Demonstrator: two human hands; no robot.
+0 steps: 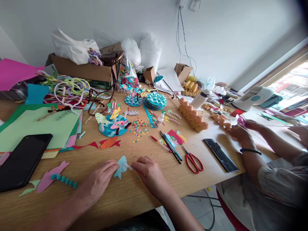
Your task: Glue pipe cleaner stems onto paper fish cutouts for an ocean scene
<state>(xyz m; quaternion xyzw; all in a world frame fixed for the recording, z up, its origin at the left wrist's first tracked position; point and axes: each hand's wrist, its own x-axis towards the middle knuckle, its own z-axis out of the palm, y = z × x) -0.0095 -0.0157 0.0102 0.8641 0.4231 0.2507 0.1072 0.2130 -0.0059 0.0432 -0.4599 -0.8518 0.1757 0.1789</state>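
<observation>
A light-blue paper fish (123, 162) is held just above the near edge of the wooden table. My left hand (101, 175) pinches its left end between thumb and fingers. With fingertips together, my right hand (148, 173) grips a short white pipe cleaner (129, 166) that touches the fish's right side. Left of my hands lie a pink paper fish (51, 175) and a coiled teal pipe cleaner (64, 180). Beyond them an orange paper fish (109, 143) rests flat. Behind it, several decorated fish stand on a blue wavy base (113, 126).
Red-handled scissors (193, 162), pens (170, 146) and a glue bottle (159, 120) lie to the right. A phone (24, 160) sits far left, another dark phone (220, 154) at right. Paper sheets (40, 128), confetti (139, 128) and egg cartons (192, 117) spread behind. A co-worker's hands (243, 130) work at right.
</observation>
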